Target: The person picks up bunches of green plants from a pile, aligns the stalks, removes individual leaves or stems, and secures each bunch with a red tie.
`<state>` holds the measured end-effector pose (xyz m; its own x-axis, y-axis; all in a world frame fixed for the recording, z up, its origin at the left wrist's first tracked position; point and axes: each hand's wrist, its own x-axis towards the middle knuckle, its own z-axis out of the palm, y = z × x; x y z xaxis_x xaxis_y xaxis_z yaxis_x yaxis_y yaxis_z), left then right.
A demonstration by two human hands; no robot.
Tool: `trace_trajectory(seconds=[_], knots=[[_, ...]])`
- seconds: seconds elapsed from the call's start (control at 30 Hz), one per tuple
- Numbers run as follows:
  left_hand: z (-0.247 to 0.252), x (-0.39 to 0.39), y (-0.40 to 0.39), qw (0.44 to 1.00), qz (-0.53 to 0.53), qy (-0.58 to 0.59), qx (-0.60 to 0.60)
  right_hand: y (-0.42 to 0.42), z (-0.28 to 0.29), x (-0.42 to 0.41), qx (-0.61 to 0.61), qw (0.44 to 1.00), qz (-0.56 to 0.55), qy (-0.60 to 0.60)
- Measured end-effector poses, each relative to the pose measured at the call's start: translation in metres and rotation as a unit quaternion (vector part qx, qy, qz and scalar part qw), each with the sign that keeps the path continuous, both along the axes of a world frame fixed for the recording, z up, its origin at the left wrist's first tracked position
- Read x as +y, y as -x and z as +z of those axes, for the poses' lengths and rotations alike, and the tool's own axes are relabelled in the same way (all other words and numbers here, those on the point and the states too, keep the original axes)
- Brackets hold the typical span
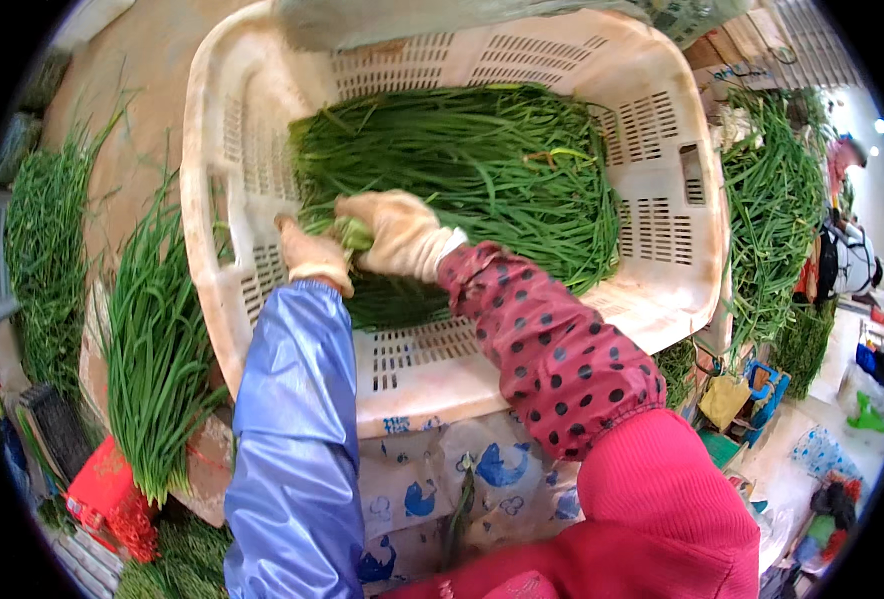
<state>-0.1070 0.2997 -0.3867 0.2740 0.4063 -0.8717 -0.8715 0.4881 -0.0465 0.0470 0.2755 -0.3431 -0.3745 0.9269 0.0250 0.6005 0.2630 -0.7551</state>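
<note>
A large white plastic basket (427, 408) with slotted walls stands before me, stained brown in places. Long green leafy stalks, which look like Chinese chives (472, 165), lie in it in a thick layer. My left hand (313, 254), in a pale work glove under a shiny blue sleeve, is at the basket's left side. Beside it is my right hand (401, 228), gloved too, below a red sleeve with black dots. Between the two hands shows the pale green end of a bunch of stalks (353, 233), with my right hand's fingers around it. My left fingers are partly hidden.
Another chive bunch (153, 352) lies left of the basket, near a red box (105, 479) with red strands. More green stalks are heaped at the far left (49, 262) and right (768, 217). A blue plastic object (768, 393) stands at right. Farther off is a person (840, 168).
</note>
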Motion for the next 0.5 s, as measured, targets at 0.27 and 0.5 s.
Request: trace_trajectory(seconds=[0.27,0.5], knots=[[0.077,-0.002,0.010,0.753,-0.381,-0.297,0.447,-0.043,0.008,0.014,0.221,0.901,-0.181,0.326],[0.131,-0.029,0.056,0.675,-0.470,-0.340,0.456,-0.051,0.118,-0.020,0.232,0.953,-0.080,0.178]])
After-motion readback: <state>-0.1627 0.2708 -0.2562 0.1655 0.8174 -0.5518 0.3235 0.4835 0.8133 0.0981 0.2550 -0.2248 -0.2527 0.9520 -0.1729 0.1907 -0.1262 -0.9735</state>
